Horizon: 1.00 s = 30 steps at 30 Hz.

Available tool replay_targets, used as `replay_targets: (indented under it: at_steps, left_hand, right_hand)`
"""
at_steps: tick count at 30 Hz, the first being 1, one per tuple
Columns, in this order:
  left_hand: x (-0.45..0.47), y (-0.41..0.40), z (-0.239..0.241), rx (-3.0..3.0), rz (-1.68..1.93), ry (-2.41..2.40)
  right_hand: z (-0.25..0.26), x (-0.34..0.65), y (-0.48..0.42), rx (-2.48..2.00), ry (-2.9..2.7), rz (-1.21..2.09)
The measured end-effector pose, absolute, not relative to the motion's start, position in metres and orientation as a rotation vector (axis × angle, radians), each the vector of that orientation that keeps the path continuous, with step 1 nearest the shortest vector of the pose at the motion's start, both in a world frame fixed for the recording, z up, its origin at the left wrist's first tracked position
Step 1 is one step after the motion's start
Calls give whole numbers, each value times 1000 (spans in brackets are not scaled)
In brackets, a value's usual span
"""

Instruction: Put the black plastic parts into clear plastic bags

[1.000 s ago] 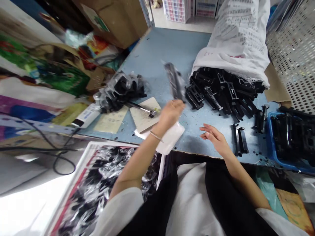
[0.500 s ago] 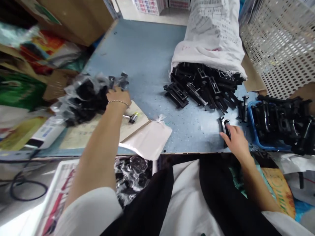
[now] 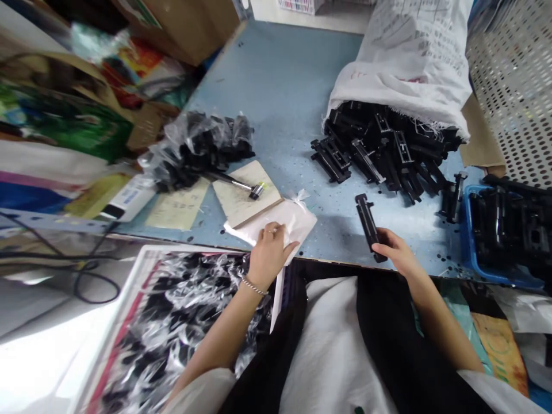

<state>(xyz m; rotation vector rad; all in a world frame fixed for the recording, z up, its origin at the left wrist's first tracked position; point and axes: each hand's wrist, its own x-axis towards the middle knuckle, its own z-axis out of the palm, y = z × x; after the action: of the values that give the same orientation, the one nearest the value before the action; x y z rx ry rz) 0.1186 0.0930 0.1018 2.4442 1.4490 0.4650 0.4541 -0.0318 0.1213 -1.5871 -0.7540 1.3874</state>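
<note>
My right hand [image 3: 395, 250] grips the near end of a long black slotted plastic part [image 3: 366, 221] above the front of the blue table. Over a flat stack of thin clear-white plastic bags [image 3: 302, 221], my left hand [image 3: 269, 253] rests with its thumb apart from the fingers. Behind the bags lies a tan pad [image 3: 241, 198], and a small hammer [image 3: 241, 185] lies across it. Loose black parts [image 3: 366, 161] like the held one spill from a white woven sack [image 3: 405, 52] at the back right.
A blue basket [image 3: 470, 230] full of black parts stands at the right edge. Bagged black parts [image 3: 202, 144] are heaped at the left. Below the table's front edge is a white crate [image 3: 142, 259] of bagged parts. A perforated white bin [image 3: 513, 109] stands behind right.
My left hand has come from the bagged heap to the plastic bags. My right hand has lifted the black part and moved slightly left. The view has swung left.
</note>
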Motion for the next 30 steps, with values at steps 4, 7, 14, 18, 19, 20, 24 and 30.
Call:
replay_targets:
  at_steps: [4, 7, 14, 18, 19, 20, 24, 30]
  left_hand:
    - [111, 111, 99, 2154, 562, 1510]
    - [103, 134, 100, 1702, 627, 1515]
    - [98, 146, 115, 1290, 671, 1337]
    - [109, 137, 115, 1439, 669, 1363]
    - [109, 136, 114, 1459, 671, 1358]
    - [108, 137, 113, 1449, 698, 1354]
    - [94, 139, 117, 1307, 1019, 1402]
    - [85, 128, 135, 1967, 942, 1362]
  right_hand:
    - [116, 409, -2, -1334, -731, 1565]
    - [116, 390, 13, -1192, -694, 1693]
    - [124, 355, 36, -805, -471, 1972]
    - [117, 319, 59, -669, -434, 2112]
    - [114, 312, 64, -674, -436, 2114]
    - [110, 307, 70, -693, -437, 2095]
    - [96, 306, 80, -821, -379, 1962]
    - [98, 321, 71, -956, -418, 1885]
